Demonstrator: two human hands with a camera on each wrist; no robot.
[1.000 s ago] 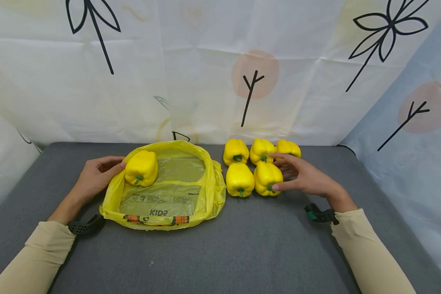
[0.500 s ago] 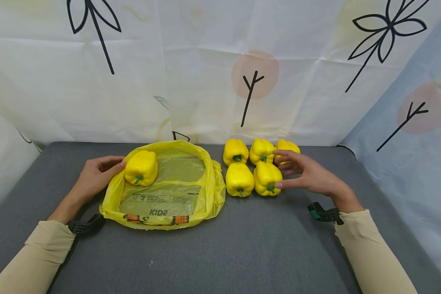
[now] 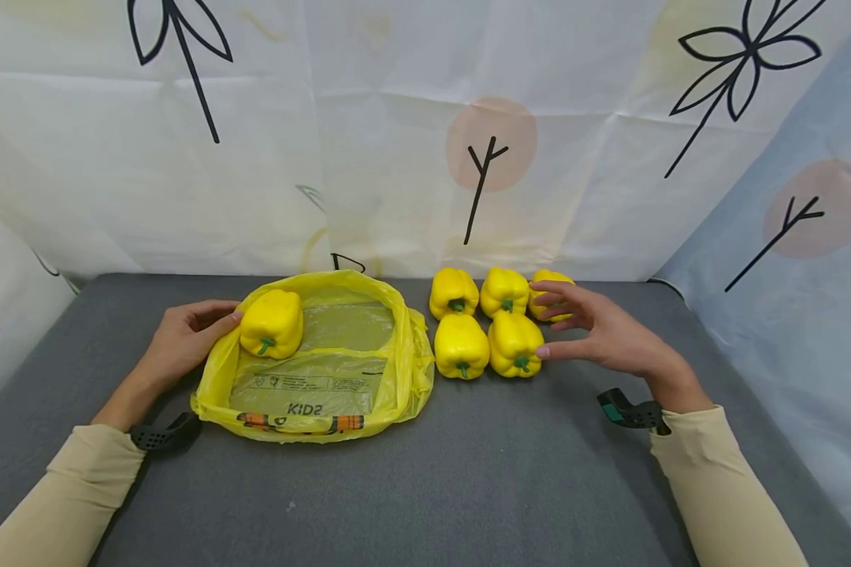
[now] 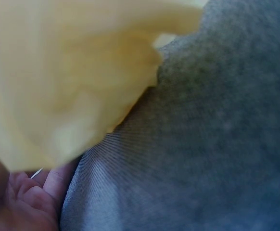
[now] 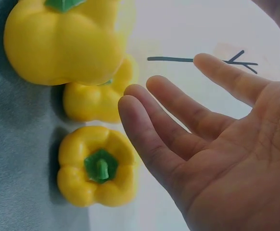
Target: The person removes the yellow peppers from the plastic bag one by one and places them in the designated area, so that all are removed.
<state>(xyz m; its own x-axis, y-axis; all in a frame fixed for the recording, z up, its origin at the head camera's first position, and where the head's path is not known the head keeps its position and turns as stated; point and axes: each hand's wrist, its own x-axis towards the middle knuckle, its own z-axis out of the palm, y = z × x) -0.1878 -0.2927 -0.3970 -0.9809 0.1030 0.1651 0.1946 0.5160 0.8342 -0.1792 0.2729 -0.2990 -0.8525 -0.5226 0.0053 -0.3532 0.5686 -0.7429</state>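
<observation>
A yellow plastic bag point(image 3: 310, 429) lies on the left with its mouth spread wide. Inside it, against the left wall, sits a yellow bell pepper point(image 3: 273, 321) with a green stem. My left hand point(image 3: 187, 339) grips the bag's left rim, its thumb beside that pepper; in the left wrist view the bag's side point(image 4: 72, 86) covers most of the hand. Right of the bag, several more bell peppers stand in two rows. My right hand point(image 3: 603, 335) hovers at their right end, fingers spread, thumb tip overlapping the front right pepper point(image 3: 514, 342). Its palm point(image 5: 236, 159) holds nothing.
The front left pepper point(image 3: 461, 346) stands right beside the bag. Behind are the back left pepper point(image 3: 454, 291), the back middle pepper point(image 3: 503, 290) and the partly hidden back right pepper point(image 3: 542, 298). A patterned white cloth point(image 3: 397, 157) hangs behind the grey table point(image 3: 425, 496).
My right hand has drawn slightly back to the right, away from the front right pepper. The left hand and the bag have stayed in place.
</observation>
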